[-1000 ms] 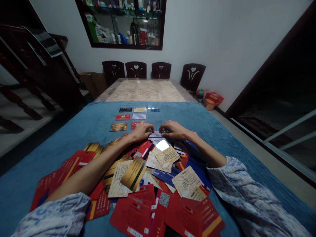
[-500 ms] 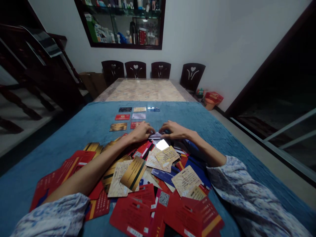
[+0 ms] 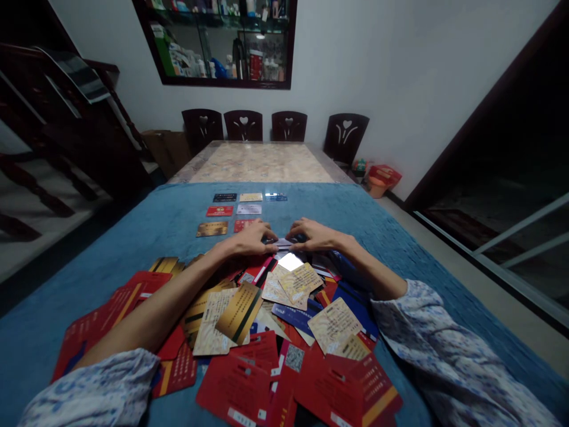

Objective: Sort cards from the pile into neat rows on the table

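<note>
Cards (image 3: 284, 320) lie in a loose, overlapping heap on the blue-covered surface (image 3: 133, 237), with red, gold, blue and pale ones mixed. Both forearms stretch across the heap because the pale card (image 3: 283, 242) lies at its far edge. The left hand (image 3: 251, 237) and right hand (image 3: 313, 234) flank it, fingers bent, tips on its two ends, likely to keep it square. Whether they pinch it or only press it, I cannot tell. Just beyond, laid-out cards (image 3: 249, 209) sit apart in neat rows, none overlapping, so each face shows whole.

Card rows (image 3: 235, 210) bhd pile (image 3: 267, 320), on cloth (image 3: 133, 237)
</note>
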{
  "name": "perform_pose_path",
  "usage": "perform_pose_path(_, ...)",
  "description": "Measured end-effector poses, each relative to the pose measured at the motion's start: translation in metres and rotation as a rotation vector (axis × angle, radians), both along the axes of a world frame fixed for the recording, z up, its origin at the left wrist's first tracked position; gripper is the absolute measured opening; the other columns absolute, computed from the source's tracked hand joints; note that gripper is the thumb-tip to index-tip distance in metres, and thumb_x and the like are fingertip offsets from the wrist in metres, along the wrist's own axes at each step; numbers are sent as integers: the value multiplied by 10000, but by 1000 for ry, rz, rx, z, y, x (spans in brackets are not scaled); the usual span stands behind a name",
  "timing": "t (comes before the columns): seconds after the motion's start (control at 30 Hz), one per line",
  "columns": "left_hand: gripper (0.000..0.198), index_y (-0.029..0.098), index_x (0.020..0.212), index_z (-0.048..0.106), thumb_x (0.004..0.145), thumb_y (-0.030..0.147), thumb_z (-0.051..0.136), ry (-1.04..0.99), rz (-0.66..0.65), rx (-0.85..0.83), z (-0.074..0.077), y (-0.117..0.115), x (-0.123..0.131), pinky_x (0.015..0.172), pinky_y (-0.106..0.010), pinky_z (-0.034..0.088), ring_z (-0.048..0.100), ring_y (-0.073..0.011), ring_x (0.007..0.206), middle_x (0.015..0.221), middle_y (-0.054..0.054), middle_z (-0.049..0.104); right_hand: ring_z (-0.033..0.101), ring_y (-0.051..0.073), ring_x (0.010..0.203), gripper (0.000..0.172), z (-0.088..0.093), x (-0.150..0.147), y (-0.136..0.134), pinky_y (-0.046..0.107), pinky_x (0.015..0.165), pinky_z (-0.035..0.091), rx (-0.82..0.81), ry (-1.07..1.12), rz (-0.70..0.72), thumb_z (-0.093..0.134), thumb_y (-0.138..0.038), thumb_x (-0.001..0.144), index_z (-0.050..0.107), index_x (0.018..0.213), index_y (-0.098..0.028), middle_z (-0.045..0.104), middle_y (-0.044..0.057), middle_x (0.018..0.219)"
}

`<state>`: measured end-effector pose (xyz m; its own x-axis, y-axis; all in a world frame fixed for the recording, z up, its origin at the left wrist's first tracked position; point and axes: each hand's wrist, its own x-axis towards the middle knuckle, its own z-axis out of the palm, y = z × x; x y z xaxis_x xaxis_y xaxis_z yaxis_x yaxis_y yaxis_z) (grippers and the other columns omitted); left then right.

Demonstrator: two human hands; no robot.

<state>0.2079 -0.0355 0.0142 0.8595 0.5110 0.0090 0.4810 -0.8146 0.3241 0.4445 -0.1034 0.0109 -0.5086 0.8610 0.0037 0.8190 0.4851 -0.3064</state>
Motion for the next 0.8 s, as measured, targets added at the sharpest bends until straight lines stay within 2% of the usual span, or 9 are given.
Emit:
perform_pose_path(0.2, 277, 205, 989, 830, 830, 366, 670, -83, -13, -19, 2, 2, -1, 949, -355, 461, 606, -254, 1046, 980, -86, 746, 639, 255, 1004, 358, 2, 1, 0, 428, 1013, 411, 34, 42, 30, 639, -457, 927, 793, 1106, -188, 758, 124, 1093)
perform_pose_path(0.4, 215, 198, 888, 833, 828, 280, 644, -132, -5, -48, 7, 2, 0, 855, -314, 496, 659, -210, 878, 894, -65, 772, 648, 240, 972, 322, 6, 2, -1, 387, 962, 428, 52, 62, 36, 594, -401, 953, 809, 1070, -192, 786, 92, 1032)
perform_pose_path(0.63, 193, 198, 843, 819, 859, 248, 633, -209, -16, 8, 8, 7, 2, 888, -321, 498, 664, -199, 885, 869, -61, 783, 659, 216, 914, 315, 9, 1, -4, 347, 875, 446, 94, 125, -32, 559, -372, 973, 819, 1025, -201, 795, 81, 964)
perform_pose_path(0.8, 191, 178, 847, 815, 835, 154, 625, -272, -18, 83, 6, 10, 4, 813, -300, 491, 647, -177, 810, 850, -65, 765, 640, 200, 871, 350, 7, -1, -3, 326, 858, 432, 148, 126, -77, 510, -379, 1004, 812, 1002, -200, 789, 68, 960)
